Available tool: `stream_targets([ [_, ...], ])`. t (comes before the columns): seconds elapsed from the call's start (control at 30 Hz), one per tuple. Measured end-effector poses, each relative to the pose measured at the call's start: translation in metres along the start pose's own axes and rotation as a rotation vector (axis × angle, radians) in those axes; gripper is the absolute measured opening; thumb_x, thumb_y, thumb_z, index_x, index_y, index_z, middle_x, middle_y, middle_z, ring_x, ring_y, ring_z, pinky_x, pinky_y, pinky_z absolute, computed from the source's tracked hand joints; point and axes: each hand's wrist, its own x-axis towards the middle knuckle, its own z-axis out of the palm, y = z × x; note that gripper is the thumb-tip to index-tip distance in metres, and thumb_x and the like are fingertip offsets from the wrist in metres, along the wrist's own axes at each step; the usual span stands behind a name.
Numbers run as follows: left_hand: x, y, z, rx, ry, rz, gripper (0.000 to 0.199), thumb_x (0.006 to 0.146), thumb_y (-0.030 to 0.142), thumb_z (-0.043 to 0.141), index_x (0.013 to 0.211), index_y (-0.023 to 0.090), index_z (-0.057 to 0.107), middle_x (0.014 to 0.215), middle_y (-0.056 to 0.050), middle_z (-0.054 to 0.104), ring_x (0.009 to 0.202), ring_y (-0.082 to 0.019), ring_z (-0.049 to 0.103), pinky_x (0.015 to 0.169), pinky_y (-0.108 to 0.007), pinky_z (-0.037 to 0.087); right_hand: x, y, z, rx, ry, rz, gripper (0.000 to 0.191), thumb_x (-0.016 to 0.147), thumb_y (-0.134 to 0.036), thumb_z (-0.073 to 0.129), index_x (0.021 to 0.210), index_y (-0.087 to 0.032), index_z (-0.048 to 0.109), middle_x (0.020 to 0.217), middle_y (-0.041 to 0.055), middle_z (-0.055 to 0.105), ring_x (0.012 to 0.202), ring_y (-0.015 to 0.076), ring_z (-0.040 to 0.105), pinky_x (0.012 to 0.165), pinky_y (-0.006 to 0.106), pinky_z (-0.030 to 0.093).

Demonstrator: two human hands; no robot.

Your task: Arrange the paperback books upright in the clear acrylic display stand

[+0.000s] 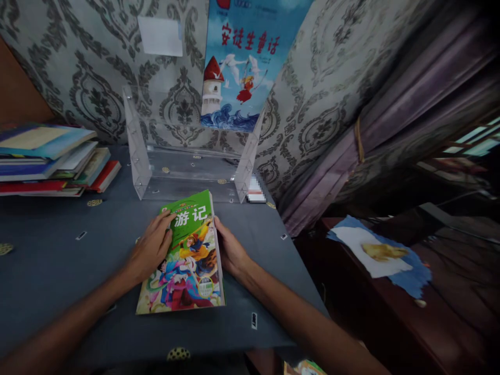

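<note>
A thick book [191,260] with a green top and a colourful illustrated cover is held between my two hands, its cover facing up. My left hand [154,242] is at the left edge, with its fingers over the cover and hiding part of the title. On the other side, my right hand [231,247] grips the spine or page edge; its fingertips are hidden behind the book. Just beyond the book stands a clear acrylic rack [191,187] on the grey table [70,281].
At the left lies a stack of books [47,161]. A blue storybook poster [242,73] and a white paper [161,36] are against the patterned wall. A purple curtain [328,161] hangs to the right, above a dark red surface [394,317] with a blue cloth [417,276].
</note>
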Motion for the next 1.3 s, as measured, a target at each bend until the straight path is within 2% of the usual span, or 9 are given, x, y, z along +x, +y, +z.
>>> stream_targets([
  [0.37,0.0,0.001,0.003,-0.039,0.033,0.027,0.048,0.102,0.04,0.037,0.141,0.019,0.056,0.151,-0.016,0.054,0.147,-0.03,0.045,0.125,-0.053,0.033,-0.001,-0.002,0.004,-0.045,-0.023,-0.062,0.046,0.081,-0.06,0.078,0.106,-0.021,0.072,0.107,0.007,0.081,0.112,0.0294,0.074,0.101,0.049,0.057],
  [0.53,0.0,0.0,0.002,-0.043,0.032,0.031,0.048,0.102,0.04,0.037,0.14,0.019,0.057,0.151,-0.016,0.054,0.147,-0.031,0.044,0.125,-0.055,0.032,0.0,-0.003,0.004,-0.04,-0.009,-0.068,0.047,0.076,-0.059,0.082,0.101,-0.021,0.072,0.103,0.0059,0.082,0.11,0.0293,0.075,0.101,0.048,0.057],
  [0.67,0.001,-0.001,0.001,-0.025,0.001,0.036,0.048,0.102,0.042,0.038,0.138,0.02,0.059,0.15,-0.016,0.054,0.146,-0.032,0.045,0.123,-0.054,0.035,0.0,-0.004,0.004,-0.057,0.008,-0.097,0.047,0.076,-0.06,0.081,0.098,-0.02,0.073,0.097,0.0054,0.082,0.105,0.0285,0.076,0.1,0.047,0.057],
  [0.83,0.001,-0.005,0.002,-0.027,0.015,0.042,0.046,0.102,0.044,0.039,0.137,0.022,0.059,0.149,-0.015,0.055,0.146,-0.032,0.044,0.124,-0.056,0.033,-0.001,-0.005,0.004,-0.094,0.038,-0.14,0.047,0.064,-0.051,0.092,0.094,-0.02,0.072,0.087,0.0029,0.081,0.092,0.0267,0.078,0.093,0.043,0.059],
  [0.97,0.002,-0.008,0.0,-0.024,0.012,0.04,0.047,0.102,0.048,0.041,0.137,0.023,0.058,0.15,-0.014,0.055,0.145,-0.032,0.045,0.123,-0.057,0.035,0.0,-0.002,0.003,-0.121,0.038,-0.147,0.052,0.061,-0.048,0.095,0.097,-0.019,0.071,0.09,0.0035,0.081,0.087,0.0238,0.077,0.091,0.041,0.059],
  [1.1,0.009,-0.012,-0.009,0.005,-0.035,0.083,0.049,0.103,0.052,0.04,0.136,0.02,0.057,0.151,-0.015,0.055,0.145,-0.031,0.047,0.121,-0.054,0.038,-0.001,0.002,0.003,-0.101,0.007,-0.125,0.06,0.059,-0.043,0.097,0.106,-0.02,0.069,0.099,0.0038,0.08,0.091,0.0237,0.076,0.095,0.042,0.058],
  [1.2,0.019,-0.018,-0.02,0.021,-0.118,0.122,0.053,0.102,0.058,0.04,0.135,0.021,0.059,0.151,-0.014,0.057,0.145,-0.031,0.049,0.121,-0.052,0.04,-0.004,0.007,0.007,-0.109,-0.02,-0.103,0.063,0.059,-0.041,0.097,0.111,-0.021,0.068,0.104,0.0032,0.08,0.094,0.0224,0.076,0.098,0.041,0.058],
  [1.3,0.031,-0.025,-0.029,0.029,-0.221,0.143,0.059,0.1,0.065,0.04,0.134,0.022,0.061,0.151,-0.013,0.058,0.142,-0.031,0.053,0.12,-0.05,0.041,-0.008,0.01,0.011,-0.17,-0.062,-0.045,0.064,0.057,-0.04,0.099,0.11,-0.023,0.068,0.106,0.0024,0.08,0.093,0.02,0.075,0.094,0.037,0.06],
])
